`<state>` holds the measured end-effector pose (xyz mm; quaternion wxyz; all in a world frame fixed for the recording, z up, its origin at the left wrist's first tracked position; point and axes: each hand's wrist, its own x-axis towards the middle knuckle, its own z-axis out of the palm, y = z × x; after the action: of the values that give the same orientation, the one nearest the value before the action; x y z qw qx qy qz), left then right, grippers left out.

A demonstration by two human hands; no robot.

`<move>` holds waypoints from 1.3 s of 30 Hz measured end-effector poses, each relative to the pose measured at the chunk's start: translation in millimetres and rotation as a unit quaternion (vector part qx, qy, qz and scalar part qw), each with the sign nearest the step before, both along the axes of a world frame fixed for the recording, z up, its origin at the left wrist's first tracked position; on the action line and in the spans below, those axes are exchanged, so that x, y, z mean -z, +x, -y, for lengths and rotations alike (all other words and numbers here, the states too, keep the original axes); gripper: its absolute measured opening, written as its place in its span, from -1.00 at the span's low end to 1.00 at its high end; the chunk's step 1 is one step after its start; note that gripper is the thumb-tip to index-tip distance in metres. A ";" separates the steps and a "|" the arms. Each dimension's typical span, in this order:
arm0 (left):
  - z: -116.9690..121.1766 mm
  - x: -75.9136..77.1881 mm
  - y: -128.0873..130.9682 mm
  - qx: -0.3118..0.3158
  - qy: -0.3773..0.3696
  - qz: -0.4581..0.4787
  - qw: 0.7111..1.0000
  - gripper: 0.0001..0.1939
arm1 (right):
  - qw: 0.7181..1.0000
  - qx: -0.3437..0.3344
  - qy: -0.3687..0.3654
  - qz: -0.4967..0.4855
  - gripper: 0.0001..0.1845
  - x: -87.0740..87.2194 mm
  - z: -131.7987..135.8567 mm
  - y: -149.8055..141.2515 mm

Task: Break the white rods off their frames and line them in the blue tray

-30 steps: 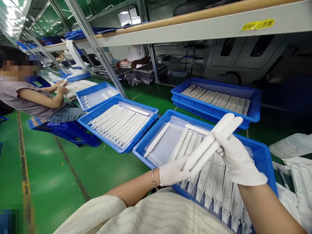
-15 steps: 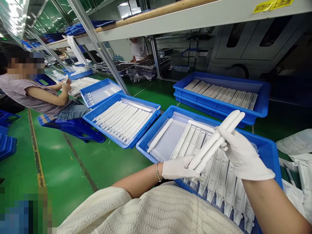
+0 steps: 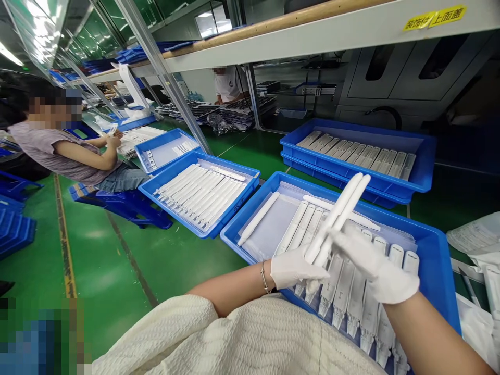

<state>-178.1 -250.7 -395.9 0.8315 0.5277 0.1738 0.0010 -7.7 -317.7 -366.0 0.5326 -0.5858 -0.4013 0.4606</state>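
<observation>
My gloved left hand (image 3: 297,271) is closed around the lower ends of two long white plastic pieces (image 3: 340,212). These rounded strips lie side by side, tilted up over the blue tray in front of me. My gloved right hand (image 3: 373,265) is at their right side, around mid-length. Motion smears its fingers, so whether they grip the pieces cannot be seen. Beneath both hands, the blue tray (image 3: 437,250) holds a row of similar white parts (image 3: 353,297) with narrow toothed ends. One loose strip (image 3: 258,217) lies at the tray's left, another (image 3: 363,220) along its back.
A second blue tray (image 3: 252,179) of white strips stands to the left, a smaller one (image 3: 137,151) behind it. Stacked blue trays (image 3: 424,174) sit at the back right. A metal post (image 3: 175,94) and shelf (image 3: 312,39) rise ahead. A seated co-worker (image 3: 78,151) is at left.
The two white pieces have swung more upright and their tops moved left. My right hand has slid down along them, its fingers now blurred. My left hand keeps its hold.
</observation>
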 end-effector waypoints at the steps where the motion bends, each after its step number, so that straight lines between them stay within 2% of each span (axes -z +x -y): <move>1: -1.2 -0.1 -0.3 -0.002 0.005 0.004 1.000 -0.63 | 0.999 -0.051 -0.012 0.014 -0.44 2.0 -0.3 -7.5; 3: -4.6 0.4 -2.7 0.006 0.018 0.006 1.000 -0.69 | 0.994 -0.108 -0.032 0.007 -0.48 4.1 -2.0 -19.0; 5: -8.0 1.6 -7.1 0.020 0.025 0.003 0.999 -0.67 | 0.995 -0.085 -0.042 0.010 -0.51 4.6 -5.6 -19.6; 8: -11.2 1.6 -15.2 0.063 0.027 -0.006 0.998 -0.61 | 0.997 0.052 -0.059 0.024 -0.51 3.6 -13.5 3.6; 12: -12.0 -4.3 -23.4 0.125 0.068 -0.022 0.990 -0.60 | 0.974 0.217 -0.019 -0.069 -0.53 -6.4 -20.0 48.1; 14: -12.1 -6.4 -25.4 0.142 0.082 -0.039 0.986 -0.57 | 0.960 0.265 0.014 -0.089 -0.55 -15.0 -18.5 61.4; 17: -13.2 -4.0 -26.1 0.163 0.086 -0.048 0.982 -0.53 | 0.952 0.294 0.043 -0.068 -0.54 -23.8 -12.8 68.2; 19: -14.5 -1.0 -25.9 0.170 0.096 -0.045 0.980 -0.55 | 0.949 0.305 0.049 -0.067 -0.49 -24.1 -9.4 69.3; 22: -16.6 -0.6 -26.1 0.166 0.106 -0.051 0.979 -0.57 | 0.944 0.301 0.062 -0.122 -0.43 -21.0 -5.9 71.9; 26: -19.8 -4.5 -27.4 0.160 0.100 -0.060 0.980 -0.57 | 0.945 0.240 0.082 -0.207 -0.37 -23.6 -0.5 75.1; 28: -21.6 -2.8 -27.9 0.149 0.086 -0.056 0.984 -0.50 | 0.945 0.213 0.079 -0.235 -0.32 -26.5 2.8 76.0; 34: -24.7 8.4 -28.3 0.157 0.106 -0.043 0.981 -0.39 | 0.951 0.166 0.067 -0.250 -0.29 -29.2 9.4 76.8; 36: -24.8 7.9 -27.8 0.130 0.159 -0.075 0.976 -0.41 | 0.958 0.163 0.063 -0.226 -0.30 -31.0 10.8 73.2; 37: -24.8 6.8 -27.2 0.102 0.217 -0.097 0.966 -0.44 | 0.962 0.170 0.062 -0.203 -0.32 -32.1 11.6 70.6; 38: -25.0 5.3 -26.3 0.067 0.294 -0.121 0.946 -0.48 | 0.966 0.181 0.065 -0.173 -0.33 -33.1 12.4 67.9; 39: -25.3 3.5 -25.1 0.030 0.379 -0.145 0.913 -0.54 | 0.969 0.192 0.069 -0.138 -0.34 -33.9 13.2 65.3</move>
<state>-203.3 -225.5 -399.4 0.5343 0.8026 0.2632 -0.0343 57.6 -330.8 -332.1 0.7004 -0.5446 -0.2343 0.3974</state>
